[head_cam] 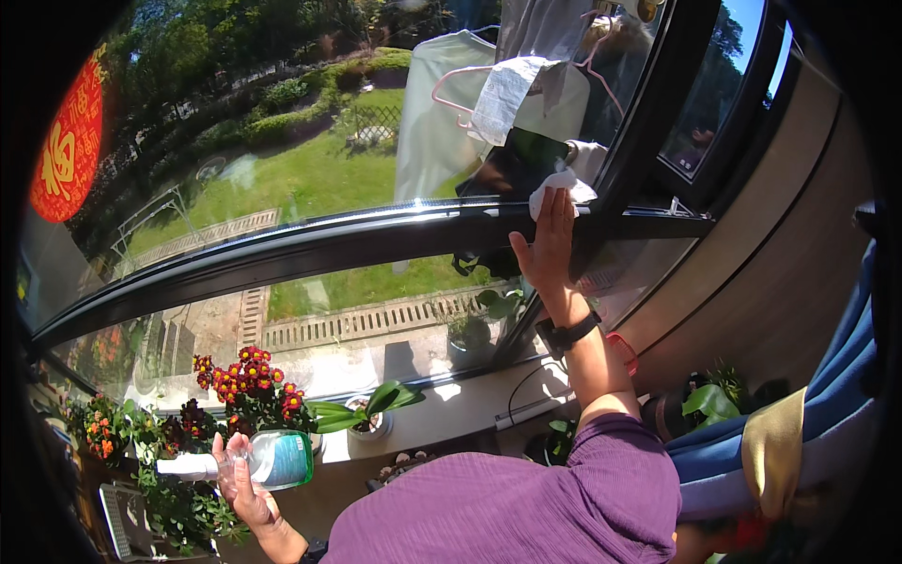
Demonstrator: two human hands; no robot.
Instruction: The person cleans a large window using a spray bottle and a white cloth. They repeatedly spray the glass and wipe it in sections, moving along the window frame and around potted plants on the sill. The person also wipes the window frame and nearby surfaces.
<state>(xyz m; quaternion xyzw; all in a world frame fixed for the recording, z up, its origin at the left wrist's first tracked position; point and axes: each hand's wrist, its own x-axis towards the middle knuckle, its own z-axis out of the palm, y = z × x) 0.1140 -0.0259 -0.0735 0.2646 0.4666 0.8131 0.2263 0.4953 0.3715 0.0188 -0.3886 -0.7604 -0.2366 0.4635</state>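
My right hand (551, 247) is stretched out to the window, its fingers flat over a white cloth or tissue (557, 192). The cloth is pressed against the lower right corner of the large window pane (317, 155), by the dark frame rail (303, 248). In my left hand (243, 486) is a clear spray bottle (282, 458) with a white nozzle and a blue-green label. The bottle lies tilted on its side, held round its neck, above the potted plants.
Red and yellow flowers (250, 381) and a white-potted leafy plant (370, 416) line the sill (430, 430). A blue curtain (796, 409) hangs at the right. A red decoration (74, 141) is on the glass at the left. Clothes on hangers (451, 92) show beyond the pane.
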